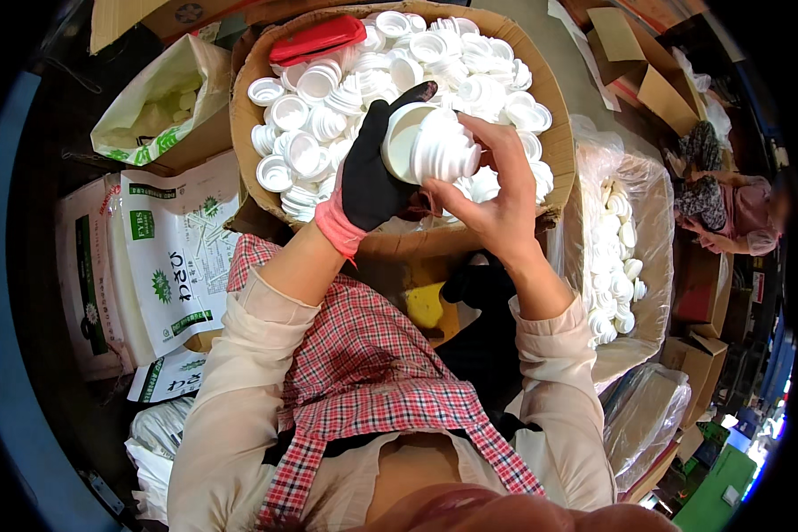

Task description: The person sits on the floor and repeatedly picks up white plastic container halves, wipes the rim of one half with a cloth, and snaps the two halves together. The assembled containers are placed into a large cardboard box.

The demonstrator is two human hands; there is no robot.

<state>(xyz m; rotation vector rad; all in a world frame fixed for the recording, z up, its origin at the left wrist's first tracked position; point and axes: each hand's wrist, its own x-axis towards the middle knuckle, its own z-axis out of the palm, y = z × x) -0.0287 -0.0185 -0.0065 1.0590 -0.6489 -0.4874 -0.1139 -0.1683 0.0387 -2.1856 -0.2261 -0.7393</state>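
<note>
Over the near part of a large cardboard box (559,146), I hold a white plastic piece (443,151) with a wide open cup end and a ribbed, stepped end; whether it is one piece or two fitted together I cannot tell. My left hand (372,182), in a black glove with a pink cuff, is wrapped round the cup end. Bare, my right hand (505,195) has its thumb and fingers on the ribbed end. Many similar white ringed pieces (315,84) fill the box beneath. A red case (319,40) rests on them at the far left.
To the right stands a plastic-lined box (652,204) with smaller white pieces (607,293). At left are an open white bag (204,66) and printed sacks (173,275). Open cartons (669,97) lie at far right, near another person in pink (749,217). Something yellow (426,306) is below the box.
</note>
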